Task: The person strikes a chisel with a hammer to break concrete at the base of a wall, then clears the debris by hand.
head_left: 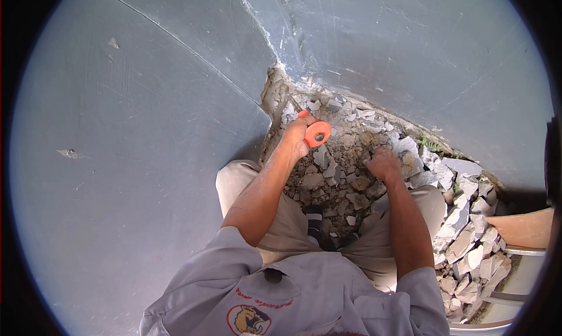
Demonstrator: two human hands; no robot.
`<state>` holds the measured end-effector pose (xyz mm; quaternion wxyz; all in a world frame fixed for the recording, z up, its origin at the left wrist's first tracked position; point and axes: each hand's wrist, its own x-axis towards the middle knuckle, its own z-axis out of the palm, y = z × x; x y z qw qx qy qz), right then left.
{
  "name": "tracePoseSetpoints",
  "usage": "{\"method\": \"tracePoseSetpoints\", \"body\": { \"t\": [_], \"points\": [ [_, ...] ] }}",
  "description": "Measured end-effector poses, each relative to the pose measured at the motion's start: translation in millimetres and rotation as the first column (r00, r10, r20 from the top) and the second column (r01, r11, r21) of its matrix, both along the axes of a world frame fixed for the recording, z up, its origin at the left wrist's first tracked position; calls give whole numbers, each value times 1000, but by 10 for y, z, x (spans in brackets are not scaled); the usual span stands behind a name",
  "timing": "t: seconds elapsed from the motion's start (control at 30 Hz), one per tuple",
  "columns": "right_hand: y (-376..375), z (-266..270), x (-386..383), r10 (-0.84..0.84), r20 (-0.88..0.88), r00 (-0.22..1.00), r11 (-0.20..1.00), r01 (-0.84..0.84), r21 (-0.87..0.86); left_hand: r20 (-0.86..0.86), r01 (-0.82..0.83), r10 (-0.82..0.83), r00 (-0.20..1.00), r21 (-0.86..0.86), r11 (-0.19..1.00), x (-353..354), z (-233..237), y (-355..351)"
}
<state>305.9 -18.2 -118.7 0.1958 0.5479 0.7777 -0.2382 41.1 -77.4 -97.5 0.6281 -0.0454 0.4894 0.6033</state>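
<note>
Rubble (331, 167) handling seems in hand: left hand (297, 138) grips orange-guarded chisel (311, 130); right hand (384, 164), holding I cannot tell, needs care

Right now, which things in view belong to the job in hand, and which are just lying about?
Likely in the job:
- chisel-like tool with orange guard, in the left hand
- rubble between the knees, by the right hand

Apparently just lying about:
- heap of broken slabs, right side
- brown curved piece, right edge
</note>
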Motion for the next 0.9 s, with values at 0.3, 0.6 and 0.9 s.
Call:
{"method": "tracePoseSetpoints", "body": {
  "t": [0.3, 0.6, 0.9],
  "points": [
    [14, -26, 7, 0, -2, 1000, 1000, 0, -9, -99, -97, 91, 991, -60, 993, 113, 105, -9],
    [1, 4, -3, -17, -14, 1000, 1000, 17, -6, -85, -73, 70, 994, -32, 997, 69, 13, -5],
    [-7, 18, -7, -9, -9, 1000, 1000, 9, 3, -61, -61, 56, 997, -83, 995, 110, 212, -9]
  ]
}}
